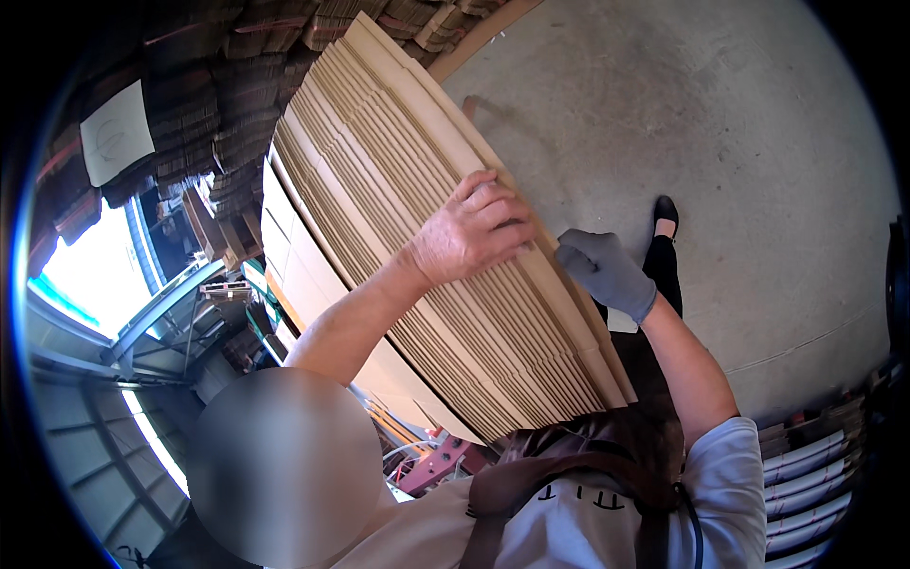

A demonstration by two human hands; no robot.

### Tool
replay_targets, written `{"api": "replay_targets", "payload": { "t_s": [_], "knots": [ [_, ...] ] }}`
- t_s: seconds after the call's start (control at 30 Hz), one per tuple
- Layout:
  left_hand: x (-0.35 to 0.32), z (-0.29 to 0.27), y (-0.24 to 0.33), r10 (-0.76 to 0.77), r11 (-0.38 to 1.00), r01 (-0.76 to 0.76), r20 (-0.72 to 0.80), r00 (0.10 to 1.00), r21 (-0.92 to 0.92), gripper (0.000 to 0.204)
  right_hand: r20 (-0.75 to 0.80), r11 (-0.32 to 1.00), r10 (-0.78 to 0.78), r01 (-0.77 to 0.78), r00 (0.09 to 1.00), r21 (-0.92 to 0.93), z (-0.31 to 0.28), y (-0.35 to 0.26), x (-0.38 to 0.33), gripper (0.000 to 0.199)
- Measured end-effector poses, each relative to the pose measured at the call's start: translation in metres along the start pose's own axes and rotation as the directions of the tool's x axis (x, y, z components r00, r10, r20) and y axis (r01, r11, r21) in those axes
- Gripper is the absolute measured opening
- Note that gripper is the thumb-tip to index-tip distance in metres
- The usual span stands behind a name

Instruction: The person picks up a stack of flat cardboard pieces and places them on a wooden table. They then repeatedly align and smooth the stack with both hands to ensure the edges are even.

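A thick stack of flat brown cardboard sheets (398, 190) stands on edge and leans across the middle of the view. My bare left hand (474, 232) lies on the edges of the sheets, with its fingers curled over the outer ones. My right hand (607, 273), in a grey glove, is just to the right and grips the edge of the outermost sheets. Both forearms rise from my white shirt and brown apron (578, 465) at the lower edge.
A grey concrete floor (720, 123) spreads to the right, with my black shoe (665, 211) on it. Tall piles of bundled cardboard (218, 104) fill the upper left. White-edged sheets (806, 479) are stacked at the lower right. A pink metal part (438, 465) shows below the stack.
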State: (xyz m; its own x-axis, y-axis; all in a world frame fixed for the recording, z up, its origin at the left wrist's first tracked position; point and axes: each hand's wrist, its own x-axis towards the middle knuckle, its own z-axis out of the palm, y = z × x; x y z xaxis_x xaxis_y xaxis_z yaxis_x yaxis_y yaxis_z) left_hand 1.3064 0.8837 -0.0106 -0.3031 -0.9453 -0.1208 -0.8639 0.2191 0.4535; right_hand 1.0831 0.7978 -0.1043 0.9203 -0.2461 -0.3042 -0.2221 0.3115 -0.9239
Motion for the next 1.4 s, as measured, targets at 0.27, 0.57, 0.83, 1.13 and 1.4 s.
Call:
{"api": "replay_targets", "payload": {
  "t_s": [0.27, 0.57, 0.83, 1.13, 1.4],
  "knots": [
    [-0.004, 0.002, -0.002, 0.009, 1.000, -0.009, -0.016, 1.000, 0.003, 0.025, 0.002, 0.999, 0.011, -0.011, 1.000, -0.035, -0.001, -0.001, -0.001, 0.014],
    [-0.012, 0.009, -0.007, 0.010, 1.000, -0.010, -0.079, 0.997, -0.003, 0.042, -0.141, 0.998, -0.040, 0.045, 0.989, 0.032, 0.019, 0.000, -0.014, 0.032],
    [-0.007, 0.003, 0.002, -0.092, 0.983, 0.086, 0.031, 0.995, 0.160, 0.052, -0.273, 0.842, 0.123, -0.246, 0.954, -0.481, 0.053, -0.034, -0.002, 0.062],
    [0.011, 0.024, 0.028, -0.274, 0.939, 0.292, -0.121, 0.954, 0.179, 0.063, -0.238, 0.882, 0.072, -0.173, 0.969, -0.439, 0.052, -0.012, 0.004, 0.064],
    [-0.005, 0.029, 0.025, -0.238, 0.960, 0.265, -0.236, 0.942, 0.091, 0.048, -0.221, 0.861, 0.179, -0.261, 0.959, -0.437, 0.056, -0.025, 0.001, 0.062]
  ]
}}
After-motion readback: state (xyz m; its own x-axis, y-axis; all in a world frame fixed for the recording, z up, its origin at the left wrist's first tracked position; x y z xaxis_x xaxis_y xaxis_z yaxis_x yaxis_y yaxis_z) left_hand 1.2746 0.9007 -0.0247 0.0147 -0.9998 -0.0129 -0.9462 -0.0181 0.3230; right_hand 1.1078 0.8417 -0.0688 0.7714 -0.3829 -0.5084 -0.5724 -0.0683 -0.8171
